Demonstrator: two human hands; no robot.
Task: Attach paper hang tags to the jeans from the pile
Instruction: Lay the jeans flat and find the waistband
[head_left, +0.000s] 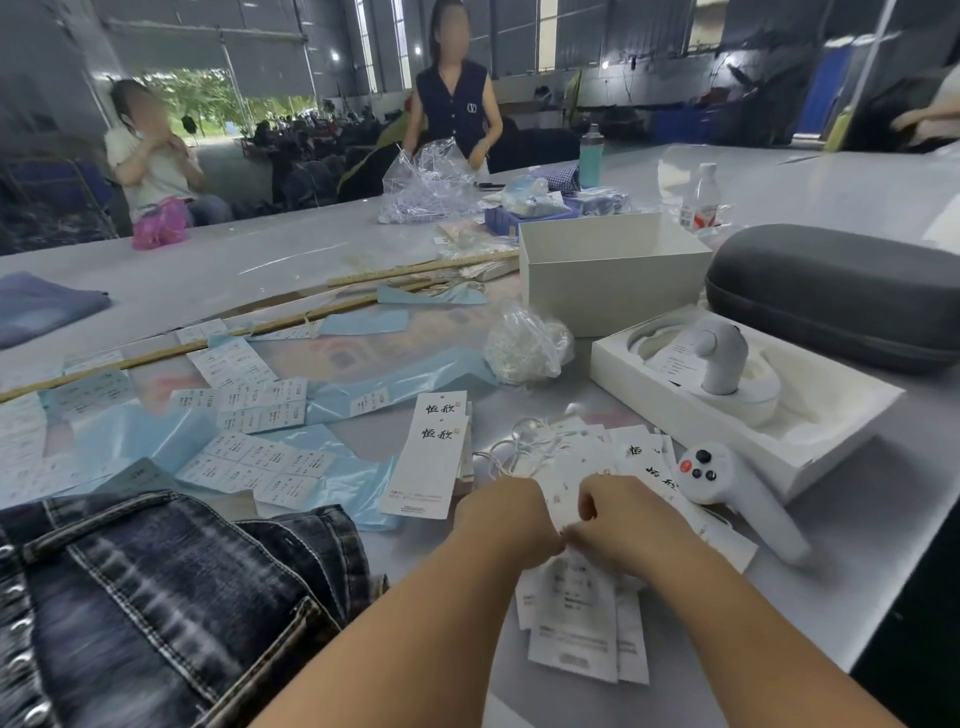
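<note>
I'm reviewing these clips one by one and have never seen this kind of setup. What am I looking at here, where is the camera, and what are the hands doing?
There is no machine: a person works with bare hands, filmed by a wide-angle camera worn on their head, looking forward and down. The left hand and right hand meet over a loose stack of paper hang tags, fingers curled as if pinching one; the exact grip is blurred. Dark jeans lie at lower left. On the grey table are also sheets of small labels, a tall printed tag, white strings, a white handheld controller and an open white box. Two other people are across the table.
</note>
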